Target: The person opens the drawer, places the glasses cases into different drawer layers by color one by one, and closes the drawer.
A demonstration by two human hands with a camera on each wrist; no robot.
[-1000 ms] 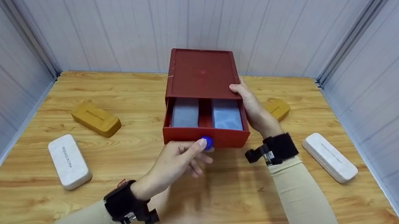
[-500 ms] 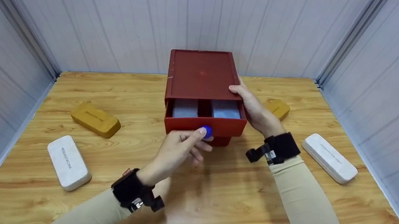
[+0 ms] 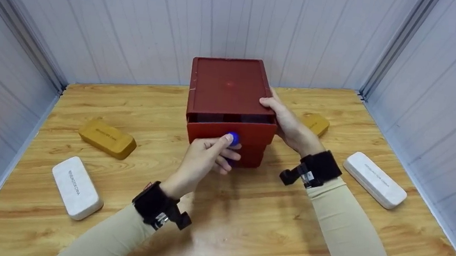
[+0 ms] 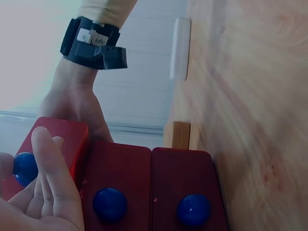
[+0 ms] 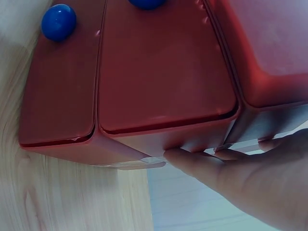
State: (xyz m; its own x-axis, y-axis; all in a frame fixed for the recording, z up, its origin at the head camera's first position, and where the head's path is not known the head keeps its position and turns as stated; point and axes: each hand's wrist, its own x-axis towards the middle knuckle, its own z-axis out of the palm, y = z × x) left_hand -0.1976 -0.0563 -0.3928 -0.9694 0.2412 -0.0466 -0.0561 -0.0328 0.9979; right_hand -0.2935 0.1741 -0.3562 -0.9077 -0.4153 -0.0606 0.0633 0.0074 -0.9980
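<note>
A red drawer cabinet (image 3: 229, 86) stands toward the back of the table, several drawers high. Its top drawer (image 3: 206, 131) is slightly pulled out, and only dim edges of the pale blocks inside show through the narrow gap. My left hand (image 3: 203, 159) pinches the round blue knob (image 4: 25, 169) of this drawer between thumb and index finger, with the other fingers extended below. Against the cabinet's right side lies my right hand (image 3: 295, 128), thumb over the top edge, fingers extended along the side wall. Below, the middle drawer (image 5: 163, 72) and bottom drawer (image 5: 62, 82) sit in line, each with a blue knob.
To the left lie a yellow block (image 3: 107, 138) and a white block (image 3: 77, 188). On the right are another white block (image 3: 375, 180) and a yellow block (image 3: 316, 123), partly hidden by my right hand. Pale panels (image 3: 146, 22) enclose the wooden table (image 3: 241, 239).
My left hand has moved away from me with the knob, sliding the top drawer most of the way in. The blocks inside are now nearly hidden. My right hand has stayed at the cabinet's side.
</note>
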